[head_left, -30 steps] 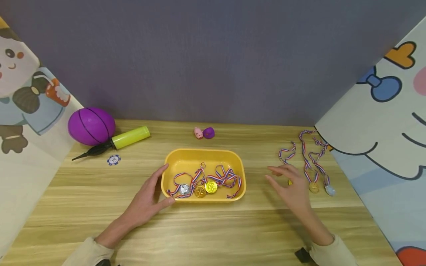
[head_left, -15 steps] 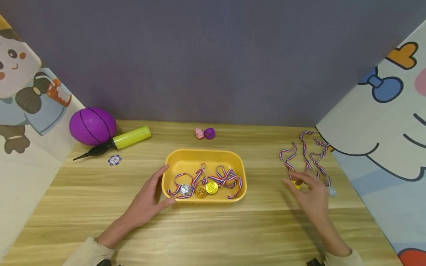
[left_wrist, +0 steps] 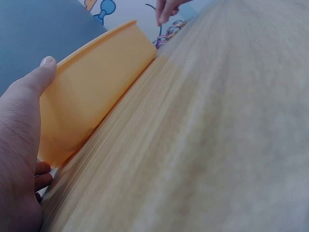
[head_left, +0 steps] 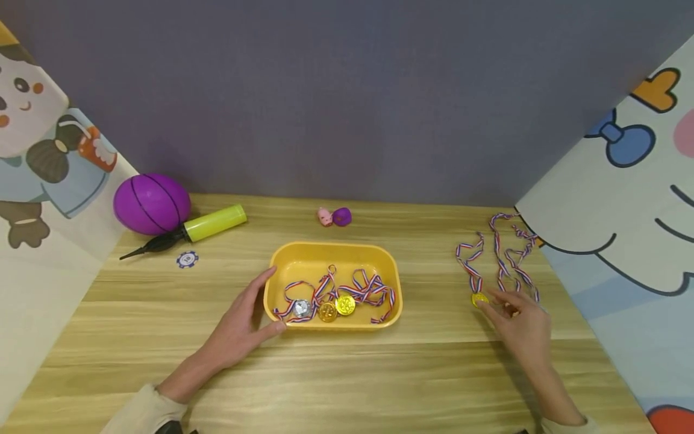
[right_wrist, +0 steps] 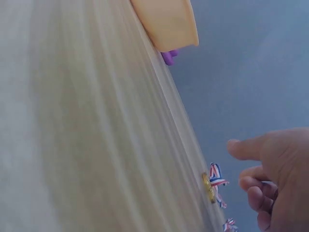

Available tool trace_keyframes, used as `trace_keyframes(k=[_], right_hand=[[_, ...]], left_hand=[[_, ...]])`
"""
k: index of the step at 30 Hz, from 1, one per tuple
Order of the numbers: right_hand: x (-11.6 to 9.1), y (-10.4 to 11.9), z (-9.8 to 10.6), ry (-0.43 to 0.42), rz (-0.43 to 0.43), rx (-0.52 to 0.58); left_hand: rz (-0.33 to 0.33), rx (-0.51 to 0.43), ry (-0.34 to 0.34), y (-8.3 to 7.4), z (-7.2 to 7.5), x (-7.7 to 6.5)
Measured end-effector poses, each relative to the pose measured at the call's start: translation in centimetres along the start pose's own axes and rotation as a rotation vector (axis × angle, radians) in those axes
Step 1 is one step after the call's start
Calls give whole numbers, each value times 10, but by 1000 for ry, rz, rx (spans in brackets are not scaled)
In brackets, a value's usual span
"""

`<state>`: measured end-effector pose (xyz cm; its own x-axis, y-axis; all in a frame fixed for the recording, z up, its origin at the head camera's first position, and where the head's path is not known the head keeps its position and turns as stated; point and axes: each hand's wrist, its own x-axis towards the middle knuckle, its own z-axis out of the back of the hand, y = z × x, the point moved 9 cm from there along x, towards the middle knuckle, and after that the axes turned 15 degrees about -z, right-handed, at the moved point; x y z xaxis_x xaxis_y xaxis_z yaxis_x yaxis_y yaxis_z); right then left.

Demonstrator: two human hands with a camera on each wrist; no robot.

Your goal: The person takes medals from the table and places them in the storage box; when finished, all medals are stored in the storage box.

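In the head view my left hand [head_left: 237, 328] rests against the left end of a yellow plastic tray [head_left: 332, 248], thumb at the front corner. A silver medal [head_left: 301, 308], a bronze-toned medal [head_left: 328, 311] and a gold medal [head_left: 345, 305], on striped ribbons, lie in the tray. My right hand [head_left: 522, 322] hovers at the right, thumb and fingers apart with nothing visible between them. Just by its thumb lies another gold medal [head_left: 479, 298] on its ribbon [head_left: 470, 253]. Two more striped ribbons [head_left: 496, 238] run beneath the right hand, which hides their medals.
A purple ball [head_left: 152, 204], a yellow-green hand pump [head_left: 214, 223] and a poker chip [head_left: 187, 259] lie at the back left. Behind the tray sit a small pink pig figure [head_left: 325, 217] and a small purple thing [head_left: 342, 217]. A grey wall [head_left: 347, 108] closes the back.
My right hand has moved right, from beside the tray to over the loose medals, and the nearest gold medal now shows left of its thumb. The left hand stays at the tray.
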<state>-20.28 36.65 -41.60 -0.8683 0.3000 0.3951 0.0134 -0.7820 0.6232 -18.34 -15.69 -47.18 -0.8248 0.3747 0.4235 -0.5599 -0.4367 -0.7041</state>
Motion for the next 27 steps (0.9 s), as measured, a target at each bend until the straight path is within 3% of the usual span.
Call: trace_keyframes(k=[12,17,27], right_hand=[[2,-18,-5,24,16,-144],[1,-21,-13,73,25,-194],[2,-20,-19,101,71,-171]], left_hand=[[-1,-3,-4,1,0,0],[-6,9,-5,1,0,0],[6,26,1,1,0,-1]])
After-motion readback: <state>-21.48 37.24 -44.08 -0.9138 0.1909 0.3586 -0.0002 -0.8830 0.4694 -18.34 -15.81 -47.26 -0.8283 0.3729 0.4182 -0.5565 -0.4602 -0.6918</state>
